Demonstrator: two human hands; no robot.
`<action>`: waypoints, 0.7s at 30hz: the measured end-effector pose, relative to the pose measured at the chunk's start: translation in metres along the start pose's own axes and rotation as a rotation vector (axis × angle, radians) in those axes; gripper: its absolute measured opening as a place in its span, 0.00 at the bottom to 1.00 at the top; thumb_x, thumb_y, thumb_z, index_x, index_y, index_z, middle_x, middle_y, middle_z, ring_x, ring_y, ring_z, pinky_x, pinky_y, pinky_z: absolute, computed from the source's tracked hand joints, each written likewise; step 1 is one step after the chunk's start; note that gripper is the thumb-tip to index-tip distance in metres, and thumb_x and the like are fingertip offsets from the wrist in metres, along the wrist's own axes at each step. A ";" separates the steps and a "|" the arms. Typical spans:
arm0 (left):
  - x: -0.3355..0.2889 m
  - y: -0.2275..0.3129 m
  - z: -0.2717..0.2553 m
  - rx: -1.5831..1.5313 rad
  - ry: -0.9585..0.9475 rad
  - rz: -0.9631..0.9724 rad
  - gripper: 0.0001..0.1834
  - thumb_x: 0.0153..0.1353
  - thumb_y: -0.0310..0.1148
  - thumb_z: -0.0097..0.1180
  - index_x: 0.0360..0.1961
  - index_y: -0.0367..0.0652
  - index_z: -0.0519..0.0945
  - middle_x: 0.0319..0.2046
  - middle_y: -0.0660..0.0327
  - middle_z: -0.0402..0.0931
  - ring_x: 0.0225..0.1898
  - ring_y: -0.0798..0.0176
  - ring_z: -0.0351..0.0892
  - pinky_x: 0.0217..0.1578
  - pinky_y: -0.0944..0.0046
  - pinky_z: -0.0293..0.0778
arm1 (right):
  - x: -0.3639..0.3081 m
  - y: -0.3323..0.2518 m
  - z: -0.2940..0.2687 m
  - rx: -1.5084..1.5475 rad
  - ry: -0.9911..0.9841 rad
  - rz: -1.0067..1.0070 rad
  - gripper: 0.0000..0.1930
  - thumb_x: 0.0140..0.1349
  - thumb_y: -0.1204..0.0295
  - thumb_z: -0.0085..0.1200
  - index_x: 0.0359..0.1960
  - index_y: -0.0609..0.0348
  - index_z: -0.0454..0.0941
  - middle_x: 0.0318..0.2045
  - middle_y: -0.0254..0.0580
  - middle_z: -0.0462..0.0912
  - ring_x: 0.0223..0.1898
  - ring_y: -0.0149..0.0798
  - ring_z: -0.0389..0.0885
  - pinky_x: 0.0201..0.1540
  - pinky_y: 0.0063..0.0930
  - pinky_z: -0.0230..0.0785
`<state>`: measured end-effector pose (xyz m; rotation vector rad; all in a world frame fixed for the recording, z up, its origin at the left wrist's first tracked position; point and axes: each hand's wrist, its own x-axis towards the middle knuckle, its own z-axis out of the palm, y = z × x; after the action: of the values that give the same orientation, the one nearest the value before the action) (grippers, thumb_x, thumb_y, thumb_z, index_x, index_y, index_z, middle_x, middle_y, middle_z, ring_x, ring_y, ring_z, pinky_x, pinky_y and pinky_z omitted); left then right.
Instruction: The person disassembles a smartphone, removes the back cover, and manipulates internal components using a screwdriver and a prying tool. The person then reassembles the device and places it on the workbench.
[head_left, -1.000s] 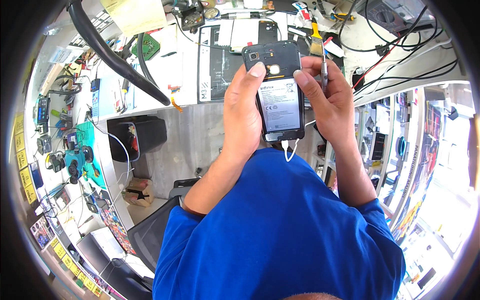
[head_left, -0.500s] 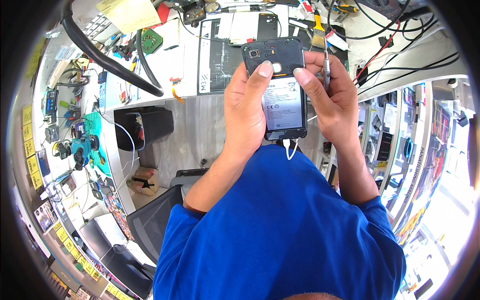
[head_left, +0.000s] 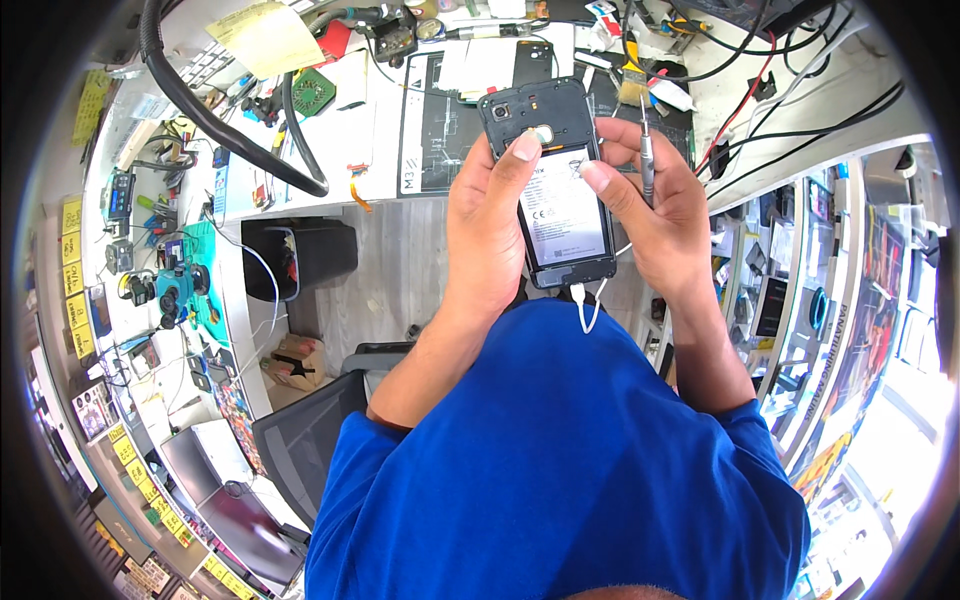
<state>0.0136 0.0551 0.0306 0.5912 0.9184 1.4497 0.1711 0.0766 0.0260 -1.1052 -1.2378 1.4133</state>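
My left hand (head_left: 487, 225) is wrapped round a smartphone (head_left: 540, 116) that has its back cover off, the thumb pressing near the fingerprint sensor. The dark upper frame with the camera and the pale labelled battery (head_left: 556, 215) face up. A white cable (head_left: 579, 296) is plugged into the phone's lower end. My right hand (head_left: 660, 210) is closed around a slim silver screwdriver (head_left: 647, 168), its tip pointing away from me. The right thumb lies at the battery's right edge; whether it touches is unclear.
A black work mat (head_left: 425, 150) with papers and another phone back (head_left: 535, 62) lies on the bench beyond. A brush (head_left: 633, 85) and black cables (head_left: 800, 140) are at the far right. A thick black hose (head_left: 210, 130) arches at left, above a black bin (head_left: 325, 250).
My right fingers have drawn back from the phone's upper right edge, and the thumb sits slightly lower. The phone stays in my left hand. The view has shifted slightly.
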 end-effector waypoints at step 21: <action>0.004 -0.012 0.012 0.080 0.054 0.076 0.16 0.73 0.38 0.60 0.56 0.41 0.79 0.47 0.63 0.83 0.47 0.73 0.80 0.50 0.67 0.76 | 0.002 0.011 -0.005 -0.024 0.031 -0.061 0.20 0.66 0.71 0.67 0.59 0.58 0.79 0.39 0.28 0.80 0.32 0.17 0.72 0.30 0.15 0.65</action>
<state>0.0299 0.0604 0.0268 0.6553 1.0099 1.5088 0.1752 0.0787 0.0147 -1.0929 -1.2586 1.3338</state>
